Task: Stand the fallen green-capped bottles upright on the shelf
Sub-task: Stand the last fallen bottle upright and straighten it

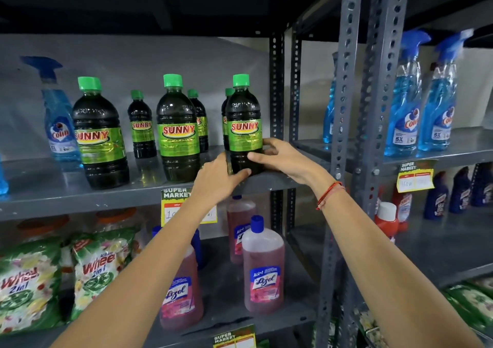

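Several dark green-capped Sunny bottles stand upright on the grey metal shelf [138,195]. The right front bottle [243,118] stands near the shelf's front edge beside the upright post. My left hand [218,179] wraps its lower left side and my right hand [277,158] wraps its lower right side. The middle front bottle [178,131] and the left front bottle [100,137] stand free. Smaller-looking bottles stand behind them, one at the back [141,126]. None lies on its side in view.
A blue Colin spray bottle [60,123] stands left of the green-capped bottles. Slotted steel posts [344,107] bound the bay on the right, with more blue sprays [405,107] beyond. Pink Lizol bottles [262,270] and Wheel packets [98,267] fill the shelf below.
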The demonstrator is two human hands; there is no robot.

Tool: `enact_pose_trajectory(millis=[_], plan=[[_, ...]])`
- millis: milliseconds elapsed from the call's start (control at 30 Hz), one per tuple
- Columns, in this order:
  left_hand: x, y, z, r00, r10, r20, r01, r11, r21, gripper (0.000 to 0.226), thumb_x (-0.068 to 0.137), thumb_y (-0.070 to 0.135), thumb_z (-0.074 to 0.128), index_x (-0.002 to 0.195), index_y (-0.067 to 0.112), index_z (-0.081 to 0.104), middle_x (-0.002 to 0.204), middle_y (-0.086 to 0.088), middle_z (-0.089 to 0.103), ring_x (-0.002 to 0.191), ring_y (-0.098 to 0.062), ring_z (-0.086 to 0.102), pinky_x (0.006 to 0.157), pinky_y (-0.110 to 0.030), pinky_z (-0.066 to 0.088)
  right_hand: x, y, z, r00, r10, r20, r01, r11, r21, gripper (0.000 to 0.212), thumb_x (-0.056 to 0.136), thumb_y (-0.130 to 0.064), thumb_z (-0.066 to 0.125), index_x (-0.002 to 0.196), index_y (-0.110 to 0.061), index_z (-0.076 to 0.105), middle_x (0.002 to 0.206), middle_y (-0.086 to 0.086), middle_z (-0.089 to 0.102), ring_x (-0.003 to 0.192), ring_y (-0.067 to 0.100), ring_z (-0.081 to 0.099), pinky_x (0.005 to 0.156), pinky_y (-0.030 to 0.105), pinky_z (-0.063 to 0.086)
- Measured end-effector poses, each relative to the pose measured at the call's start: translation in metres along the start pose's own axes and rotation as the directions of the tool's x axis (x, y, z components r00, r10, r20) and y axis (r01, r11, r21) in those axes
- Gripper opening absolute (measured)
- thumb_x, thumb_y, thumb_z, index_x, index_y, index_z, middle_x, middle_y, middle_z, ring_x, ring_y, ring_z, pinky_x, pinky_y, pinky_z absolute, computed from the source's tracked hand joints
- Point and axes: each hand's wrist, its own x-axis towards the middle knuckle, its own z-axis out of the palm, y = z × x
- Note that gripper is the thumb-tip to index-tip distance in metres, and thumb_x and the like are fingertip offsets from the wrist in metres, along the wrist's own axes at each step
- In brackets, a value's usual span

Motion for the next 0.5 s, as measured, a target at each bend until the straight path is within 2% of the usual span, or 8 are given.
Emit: enact_pose_trajectory(millis=[167, 267, 333, 367, 500], plan=[[0.018, -0.006, -0.007, 0.982, -0.038, 0.184, 0.08, 0.971, -0.225, 0.06, 0.078, 0.043, 0.07, 0.128, 0.015, 0.054, 0.125, -0.012, 0.061, 0.112, -0.029, 0.057, 0.095, -0.04, 0.046, 0.002, -0.002, -0.003, 0.999, -0.011, 0.034, 0.01, 1.0, 0.014, 0.041, 0.085, -0.021, 0.07, 0.122, -0.018, 0.055, 0.123, 0.009, 0.062, 0.121, 0.021, 0.055, 0.108, 0.04, 0.042], [0.021, -0.006, -0.005, 0.981, -0.036, 0.188, 0.08, 0.969, -0.233, 0.06, 0.077, 0.044, 0.071, 0.128, 0.017, 0.055, 0.123, -0.01, 0.063, 0.111, -0.027, 0.058, 0.095, -0.04, 0.046, 0.003, 0.001, -0.003, 0.999, -0.023, 0.042, 0.021, 0.999, 0.05, 0.026, 0.086, -0.017, 0.068, 0.109, -0.025, 0.057, 0.114, 0.004, 0.064, 0.119, 0.02, 0.057, 0.108, 0.04, 0.042], [0.02, -0.007, -0.003, 0.984, -0.039, 0.173, 0.079, 0.971, -0.227, 0.06, 0.076, 0.044, 0.072, 0.127, 0.018, 0.055, 0.122, -0.009, 0.064, 0.11, -0.026, 0.059, 0.094, -0.042, 0.047, 0.004, 0.003, -0.004, 0.999, -0.027, 0.037, 0.025, 0.998, 0.056, 0.025, 0.085, -0.021, 0.07, 0.107, -0.029, 0.059, 0.117, 0.003, 0.064, 0.121, 0.021, 0.056, 0.108, 0.043, 0.042], [0.02, -0.008, -0.002, 0.985, -0.041, 0.167, 0.078, 0.972, -0.223, 0.061, 0.075, 0.045, 0.072, 0.127, 0.018, 0.056, 0.121, -0.008, 0.065, 0.11, -0.026, 0.059, 0.094, -0.043, 0.047, 0.005, 0.004, -0.004, 0.999, -0.03, 0.033, 0.028, 0.999, 0.045, 0.03, 0.082, -0.028, 0.072, 0.109, -0.029, 0.06, 0.121, 0.004, 0.064, 0.122, 0.021, 0.055, 0.108, 0.044, 0.041], [0.021, -0.01, -0.001, 0.987, -0.04, 0.157, 0.076, 0.97, -0.233, 0.06, 0.074, 0.045, 0.073, 0.126, 0.02, 0.057, 0.119, -0.006, 0.066, 0.11, -0.024, 0.06, 0.095, -0.042, 0.047, 0.009, 0.011, -0.003, 0.999, -0.043, 0.023, 0.044, 0.999, -0.022, 0.077, 0.057, -0.061, 0.075, 0.123, -0.025, 0.059, 0.127, 0.005, 0.063, 0.122, 0.018, 0.056, 0.107, 0.044, 0.043]])
